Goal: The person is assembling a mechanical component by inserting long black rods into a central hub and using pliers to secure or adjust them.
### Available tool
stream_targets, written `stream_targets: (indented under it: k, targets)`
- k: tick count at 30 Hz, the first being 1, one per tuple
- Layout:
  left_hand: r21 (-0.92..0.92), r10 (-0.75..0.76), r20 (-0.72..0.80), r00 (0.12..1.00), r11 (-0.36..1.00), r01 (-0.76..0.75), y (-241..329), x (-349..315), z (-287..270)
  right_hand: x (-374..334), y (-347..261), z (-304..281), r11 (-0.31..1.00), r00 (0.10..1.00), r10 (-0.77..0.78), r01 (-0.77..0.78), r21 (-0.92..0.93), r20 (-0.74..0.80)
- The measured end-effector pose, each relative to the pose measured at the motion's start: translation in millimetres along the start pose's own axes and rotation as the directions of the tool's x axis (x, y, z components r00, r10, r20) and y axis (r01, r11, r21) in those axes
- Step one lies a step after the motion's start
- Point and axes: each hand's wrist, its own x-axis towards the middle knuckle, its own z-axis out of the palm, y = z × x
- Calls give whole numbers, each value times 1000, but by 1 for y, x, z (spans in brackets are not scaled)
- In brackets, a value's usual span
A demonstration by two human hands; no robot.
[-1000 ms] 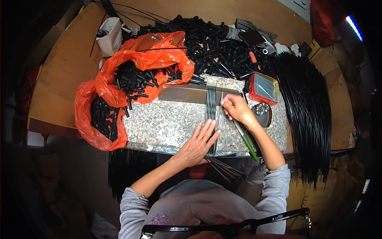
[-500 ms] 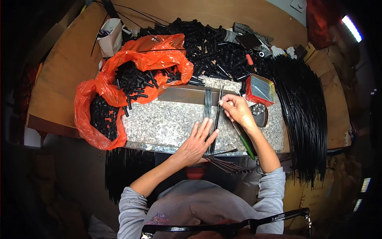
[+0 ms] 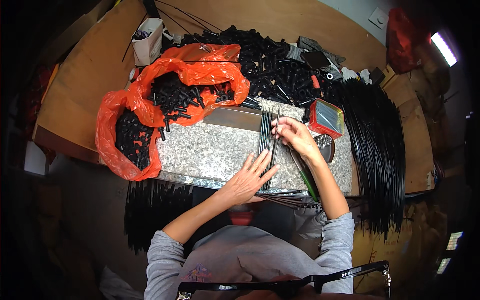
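Left hand [image 3: 247,181], fingers spread flat, rests on the row of black rods [image 3: 264,131] atop the speckled slab [image 3: 205,150], right hand [image 3: 296,137] pinching a thin dark rod [image 3: 274,156] just beside; uneven pressure could let rods roll apart.

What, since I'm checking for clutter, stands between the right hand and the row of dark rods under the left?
Nothing visible: the right hand, pinching a dark rod, is close beside the row of rods. The green-handled tool lies farther right, outside that gap.
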Motion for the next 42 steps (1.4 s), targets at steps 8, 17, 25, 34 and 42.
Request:
stream_targets:
  k: [8,17,25,34,42]
  targets:
    - [-14,-1,-25,1000,1000,1,1,0,0,43,-20,-22,980,996,85,-81,-180,10]
    - [-61,3,-14,1000,998,-4,1,-1,-3,60,-43,-15,889,950,301,-247,-386,86]
    - [-29,15,-16,1000,999,-16,0,-3,-2,59,-61,-1,774,925,374,-274,-571,63]
    - [-21,32,2,999,999,-32,-1,-2,-1,57,-58,-7,749,930,358,-232,-620,85]
    - [-16,35,-13,999,999,-35,-1,-4,-1,53,-59,-8,848,916,387,-308,-432,108]
